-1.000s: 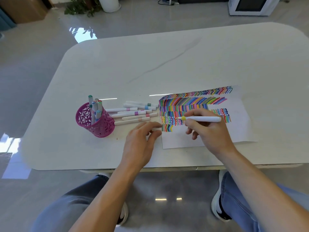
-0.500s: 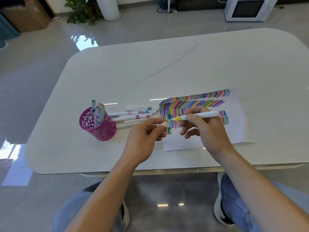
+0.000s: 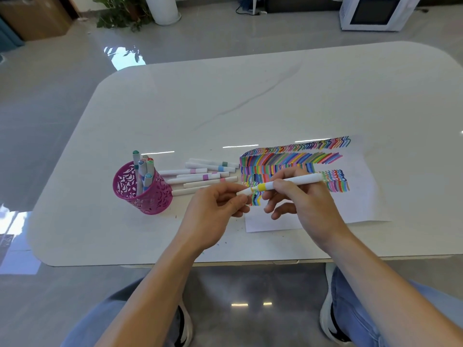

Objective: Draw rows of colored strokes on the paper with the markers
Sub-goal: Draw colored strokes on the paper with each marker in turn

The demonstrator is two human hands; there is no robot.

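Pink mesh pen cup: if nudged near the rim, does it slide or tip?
It probably slides first: the table looks glossy and the pink cup looks like light cutout mesh. Tipping still seems possible, since its markers stand well above the rim and lean to one side. A low push is likely safer.

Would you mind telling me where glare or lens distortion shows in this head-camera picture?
Head view: glare streaks cross the table behind the loose markers and at the far edge of the paper; window reflections shine on the floor; the wide lens bows the table's edges.
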